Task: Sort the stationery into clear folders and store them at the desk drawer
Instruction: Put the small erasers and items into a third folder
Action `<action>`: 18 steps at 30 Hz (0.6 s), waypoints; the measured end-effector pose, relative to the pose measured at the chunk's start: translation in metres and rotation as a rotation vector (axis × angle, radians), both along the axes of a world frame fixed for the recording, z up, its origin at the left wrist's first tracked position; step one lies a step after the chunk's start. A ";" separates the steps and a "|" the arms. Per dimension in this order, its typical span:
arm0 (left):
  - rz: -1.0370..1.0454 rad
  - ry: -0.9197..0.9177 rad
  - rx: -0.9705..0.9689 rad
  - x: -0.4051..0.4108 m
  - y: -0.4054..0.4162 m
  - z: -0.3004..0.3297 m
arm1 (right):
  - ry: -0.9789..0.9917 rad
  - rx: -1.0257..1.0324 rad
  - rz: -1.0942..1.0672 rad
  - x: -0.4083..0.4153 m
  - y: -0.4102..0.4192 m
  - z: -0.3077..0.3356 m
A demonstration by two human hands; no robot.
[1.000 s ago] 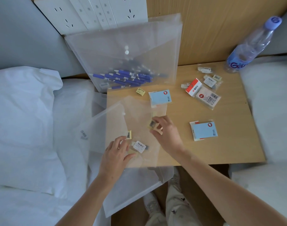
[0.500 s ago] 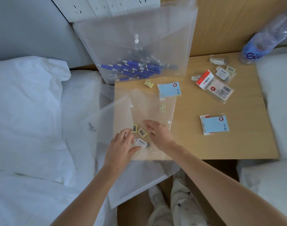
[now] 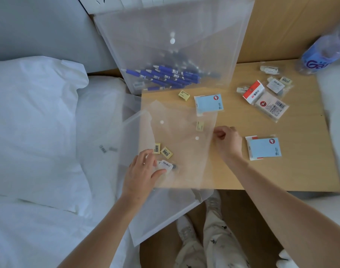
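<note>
1. Head view. A clear folder (image 3: 176, 147) lies flat on the wooden counter (image 3: 281, 171), its left part hanging over the counter edge toward the bed (image 3: 33, 132).
2. Left hand (image 3: 144, 171) rests on the folder's lower left area, fingers spread and nearly straight, thumb out; it presses the plastic down and grips nothing.
3. Right hand (image 3: 226, 142) sits at the folder's right edge, fingers curled, pinching that edge.
4. Inside the folder: two small yellow erasers (image 3: 162, 150) with barcodes, side by side just above the left fingertips; a white barcoded packet (image 3: 166, 165) beside the left thumb; another yellow eraser (image 3: 200, 126) nearer the right edge.
5. A second clear folder (image 3: 175, 45) leans against the back panel, blue pens (image 3: 163, 77) pooled at its bottom.
6. Loose on the counter: one yellow eraser (image 3: 184, 95), a blue sticky-note pad (image 3: 208, 104) touching the flat folder's top edge, a second pad (image 3: 263, 147) just right of the right hand.
7. Far right corner: a red-and-white box (image 3: 253, 91) among small packets, well apart from both hands; a water bottle (image 3: 323, 53) beyond them.
</note>
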State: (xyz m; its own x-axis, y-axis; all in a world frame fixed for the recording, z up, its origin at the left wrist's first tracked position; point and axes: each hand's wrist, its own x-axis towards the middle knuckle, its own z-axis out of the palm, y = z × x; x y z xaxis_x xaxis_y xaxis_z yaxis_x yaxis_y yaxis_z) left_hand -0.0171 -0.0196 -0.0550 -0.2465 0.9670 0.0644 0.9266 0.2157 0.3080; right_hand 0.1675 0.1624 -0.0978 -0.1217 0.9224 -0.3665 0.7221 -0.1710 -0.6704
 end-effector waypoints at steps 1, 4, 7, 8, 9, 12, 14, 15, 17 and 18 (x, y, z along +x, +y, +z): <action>0.001 0.009 -0.004 -0.001 -0.002 0.000 | 0.004 0.003 0.023 -0.002 0.000 0.000; 0.004 0.031 0.000 -0.005 -0.005 0.000 | 0.036 0.006 0.064 -0.008 0.001 0.003; 0.007 0.033 0.010 -0.007 -0.006 0.000 | 0.068 0.000 0.112 -0.015 0.006 0.007; 0.007 0.032 0.013 -0.008 -0.005 0.001 | 0.058 -0.012 0.145 -0.018 0.007 0.007; 0.006 0.034 0.012 -0.008 -0.005 0.001 | 0.040 -0.025 0.177 -0.021 0.009 0.006; 0.010 0.038 0.009 -0.008 -0.004 0.002 | 0.004 -0.031 0.224 -0.027 0.011 0.003; 0.014 0.033 0.016 -0.009 -0.005 0.002 | -0.008 -0.022 0.214 -0.029 0.012 0.002; 0.016 0.035 0.022 -0.010 -0.006 0.002 | -0.010 -0.018 0.204 -0.028 0.012 0.002; 0.019 0.051 0.032 -0.011 -0.007 0.001 | 0.004 -0.013 0.178 -0.026 0.012 0.003; 0.021 0.056 0.034 -0.011 -0.007 0.001 | 0.014 -0.015 0.162 -0.024 0.012 0.004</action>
State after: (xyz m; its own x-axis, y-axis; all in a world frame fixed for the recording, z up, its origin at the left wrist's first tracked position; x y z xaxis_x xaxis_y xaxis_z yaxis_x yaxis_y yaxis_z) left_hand -0.0286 -0.0266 -0.0538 -0.2615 0.9588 0.1109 0.9381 0.2254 0.2631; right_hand 0.1439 0.1739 -0.0937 -0.2735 0.8848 -0.3773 0.7313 -0.0635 -0.6791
